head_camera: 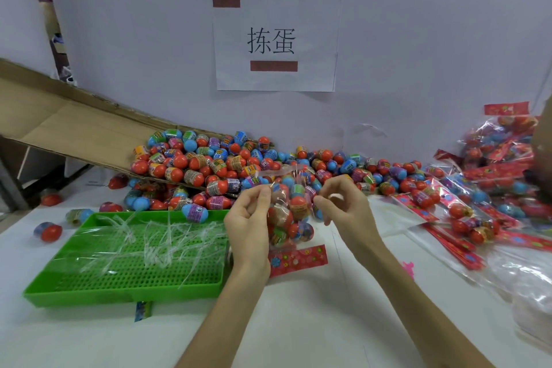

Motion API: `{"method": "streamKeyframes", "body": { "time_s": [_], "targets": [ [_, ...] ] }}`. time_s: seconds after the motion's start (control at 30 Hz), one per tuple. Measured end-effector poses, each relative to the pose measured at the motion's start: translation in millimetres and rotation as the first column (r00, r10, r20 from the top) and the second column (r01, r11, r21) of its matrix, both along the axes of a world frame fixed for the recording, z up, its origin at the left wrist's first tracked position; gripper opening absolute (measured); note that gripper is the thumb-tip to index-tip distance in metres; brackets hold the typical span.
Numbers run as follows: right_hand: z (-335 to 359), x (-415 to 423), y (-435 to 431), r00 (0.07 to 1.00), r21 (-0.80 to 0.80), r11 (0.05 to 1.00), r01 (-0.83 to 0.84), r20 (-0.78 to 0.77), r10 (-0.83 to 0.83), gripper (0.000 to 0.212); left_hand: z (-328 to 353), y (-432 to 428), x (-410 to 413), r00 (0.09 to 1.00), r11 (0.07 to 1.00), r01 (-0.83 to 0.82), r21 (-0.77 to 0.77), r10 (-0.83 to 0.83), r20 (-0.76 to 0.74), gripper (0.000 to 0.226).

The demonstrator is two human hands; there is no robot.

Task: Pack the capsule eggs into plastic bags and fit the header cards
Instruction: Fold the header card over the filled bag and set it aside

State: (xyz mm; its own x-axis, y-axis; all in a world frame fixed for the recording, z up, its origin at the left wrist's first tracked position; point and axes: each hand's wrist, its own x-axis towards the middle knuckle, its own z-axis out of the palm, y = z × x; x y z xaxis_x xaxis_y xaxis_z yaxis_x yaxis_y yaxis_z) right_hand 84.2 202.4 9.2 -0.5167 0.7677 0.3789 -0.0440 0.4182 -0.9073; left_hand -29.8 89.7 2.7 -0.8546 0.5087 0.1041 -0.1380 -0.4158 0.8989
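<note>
A clear plastic bag (288, 215) filled with several red and blue capsule eggs hangs upright between my hands above the white table. My left hand (249, 218) pinches the bag's left upper edge. My right hand (343, 206) pinches its right upper edge. The bag's open top sticks up between my fingertips. A red flowered header card (298, 258) lies flat on the table just under the bag. A large heap of loose capsule eggs (227, 164) spreads along the back of the table.
A green perforated tray (125, 281) with clear plastic strips sits at the left. A tilted cardboard box (74, 125) spills eggs behind it. Finished bags with red cards (495, 176) pile up at the right. A paper sign (276, 42) hangs on the wall.
</note>
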Motion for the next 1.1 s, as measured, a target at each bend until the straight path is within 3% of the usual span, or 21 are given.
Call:
{"method": "streamKeyframes", "body": {
  "time_s": [0.07,0.17,0.23,0.5,1.1],
  "targets": [
    [0,-1,-9,0.985,0.237,0.959,0.158,-0.102,-0.138,0.02,-2,1,2,0.999,1.0,0.007,-0.008,-0.007,-0.041,0.009],
    [2,-5,-23,0.972,0.506,0.838,0.207,-0.201,-0.119,0.015,-2,0,7,0.983,0.999,0.036,-0.009,-0.037,-0.179,0.013],
    [3,-7,-29,0.972,0.587,0.78,0.217,-0.205,-0.117,0.01,-2,-1,11,0.955,0.998,0.053,-0.024,-0.058,-0.291,0.014],
    [4,-2,-25,0.966,0.617,0.744,0.257,-0.196,-0.171,0.018,-1,-4,18,0.87,0.987,0.156,-0.049,-0.161,-0.467,0.026],
    [1,1,-17,0.978,0.668,0.716,0.204,-0.173,-0.117,0.017,-13,2,16,0.698,0.989,0.029,-0.143,-0.122,-0.706,0.02]
  ]
}}
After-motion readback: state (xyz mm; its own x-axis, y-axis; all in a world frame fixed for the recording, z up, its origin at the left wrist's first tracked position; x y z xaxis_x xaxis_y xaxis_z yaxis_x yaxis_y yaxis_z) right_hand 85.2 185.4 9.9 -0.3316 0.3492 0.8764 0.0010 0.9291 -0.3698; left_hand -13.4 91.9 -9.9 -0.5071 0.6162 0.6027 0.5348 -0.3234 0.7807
